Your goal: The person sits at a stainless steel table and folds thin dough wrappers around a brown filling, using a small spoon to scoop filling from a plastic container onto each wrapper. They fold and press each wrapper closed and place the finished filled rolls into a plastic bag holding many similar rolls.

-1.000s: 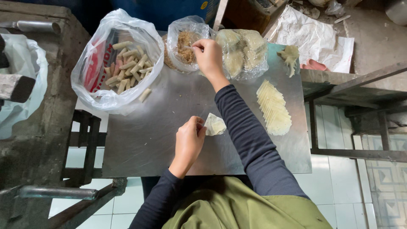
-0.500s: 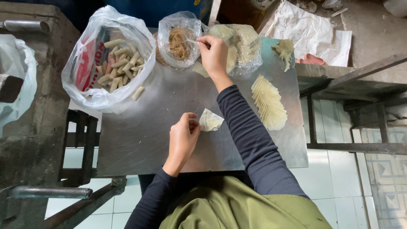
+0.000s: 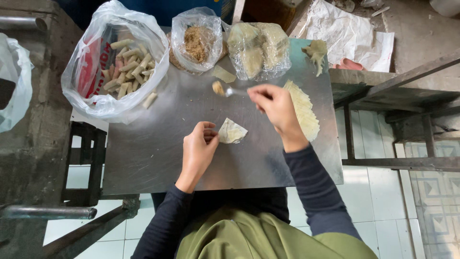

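One metal surface (image 3: 158, 158) is seen, carrying three plastic bags: a large bag of rolls (image 3: 115, 62), a bag of wrappers (image 3: 258, 48) and a bag of brown filling (image 3: 196, 43). One fanned stack of wrappers (image 3: 304, 108) lies at the right. One pale, creased wrapper (image 3: 232, 132) is pinched at its edge by the left hand (image 3: 199, 151). One spoon (image 3: 230, 91), loaded with filling, is gripped by the right hand (image 3: 275, 108) above the surface.

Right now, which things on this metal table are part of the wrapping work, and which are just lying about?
In use:
left hand on a wrapper
right hand with spoon of filling
filling bag
wrapper stack
bag of finished rolls

Lying about:
crumpled white paper
white bag at left
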`<state>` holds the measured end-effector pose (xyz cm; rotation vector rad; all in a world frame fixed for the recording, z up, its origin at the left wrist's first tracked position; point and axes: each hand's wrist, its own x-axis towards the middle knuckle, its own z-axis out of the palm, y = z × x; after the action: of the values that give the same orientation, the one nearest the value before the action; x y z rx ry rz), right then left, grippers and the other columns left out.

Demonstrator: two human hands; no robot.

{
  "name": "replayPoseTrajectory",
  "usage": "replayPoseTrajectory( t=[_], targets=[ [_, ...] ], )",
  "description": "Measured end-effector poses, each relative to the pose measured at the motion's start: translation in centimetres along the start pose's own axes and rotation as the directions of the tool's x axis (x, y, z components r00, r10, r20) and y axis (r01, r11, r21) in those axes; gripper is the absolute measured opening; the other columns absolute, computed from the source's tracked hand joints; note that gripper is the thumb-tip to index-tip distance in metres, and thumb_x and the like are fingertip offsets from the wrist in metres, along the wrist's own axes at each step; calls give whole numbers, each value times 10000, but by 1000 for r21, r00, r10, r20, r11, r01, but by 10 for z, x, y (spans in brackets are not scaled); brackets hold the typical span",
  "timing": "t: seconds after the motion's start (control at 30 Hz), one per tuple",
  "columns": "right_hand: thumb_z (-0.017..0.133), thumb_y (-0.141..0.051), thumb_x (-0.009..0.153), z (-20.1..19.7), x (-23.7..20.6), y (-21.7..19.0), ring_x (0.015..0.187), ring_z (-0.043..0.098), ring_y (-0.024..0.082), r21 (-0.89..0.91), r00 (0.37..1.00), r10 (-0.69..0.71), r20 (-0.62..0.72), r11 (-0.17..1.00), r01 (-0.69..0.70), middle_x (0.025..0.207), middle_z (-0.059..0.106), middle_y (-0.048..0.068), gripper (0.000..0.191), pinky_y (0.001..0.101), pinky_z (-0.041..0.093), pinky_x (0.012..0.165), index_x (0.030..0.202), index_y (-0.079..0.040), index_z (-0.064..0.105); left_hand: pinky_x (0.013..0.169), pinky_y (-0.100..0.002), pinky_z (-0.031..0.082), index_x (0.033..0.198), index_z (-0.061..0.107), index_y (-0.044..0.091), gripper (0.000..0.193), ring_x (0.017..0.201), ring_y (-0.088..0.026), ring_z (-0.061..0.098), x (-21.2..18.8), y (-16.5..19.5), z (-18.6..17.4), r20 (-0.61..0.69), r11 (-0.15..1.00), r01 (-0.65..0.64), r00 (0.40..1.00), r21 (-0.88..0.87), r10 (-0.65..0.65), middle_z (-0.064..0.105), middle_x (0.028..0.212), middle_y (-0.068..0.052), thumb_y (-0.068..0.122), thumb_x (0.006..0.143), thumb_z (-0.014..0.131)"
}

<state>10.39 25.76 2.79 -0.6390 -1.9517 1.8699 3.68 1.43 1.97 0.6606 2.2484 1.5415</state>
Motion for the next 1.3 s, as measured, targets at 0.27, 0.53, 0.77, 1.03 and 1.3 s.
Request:
replayPoseTrajectory(
  t=[0.27,0.53,0.77,1.03,1.3],
  targets=[
    [736,-52,922,-33,-76,33,720,577,47,-190,997,15,80,982,1,819,684,-17,113,211,469,650,1014,-12,788,757,-291,610,1146,656,-4,298,874,-188,795,1,0,0,0,999,43,999,-20,-43,795,971,-116,49,859,715],
    [712,40,908,-20,-89,35,818,674,111,-367,963,-260,64,891,265,906,684,27,167,248,530,717,1032,-47,781,759,-285,613,1159,664,-10,303,889,-183,792,0,4,-4,11,999,52,999,-15,-52,796,994,-115,64,869,714],
    [660,155,779,-14,-100,30,849,684,214,-557,811,-541,223,612,561,945,681,75,427,317,552,712,1126,-73,765,750,-284,604,1166,661,-11,327,874,-172,788,1,9,-5,12,996,75,997,-38,-75,795,984,-121,84,862,732],
    [709,93,762,-33,-107,32,859,669,257,-634,591,-687,423,242,734,981,667,94,446,370,545,723,1170,-81,755,754,-285,601,1154,669,-14,306,870,-174,784,4,5,-3,19,999,45,999,-18,-45,795,980,-120,81,869,725],
    [717,75,920,-15,-79,17,779,645,172,-572,765,-642,-39,642,510,914,674,69,191,276,518,702,1078,-26,752,779,-287,600,1164,656,-16,245,889,-178,798,-1,-2,2,10,996,-12,1000,-84,12,803,981,-119,14,930,592]
  ],
)
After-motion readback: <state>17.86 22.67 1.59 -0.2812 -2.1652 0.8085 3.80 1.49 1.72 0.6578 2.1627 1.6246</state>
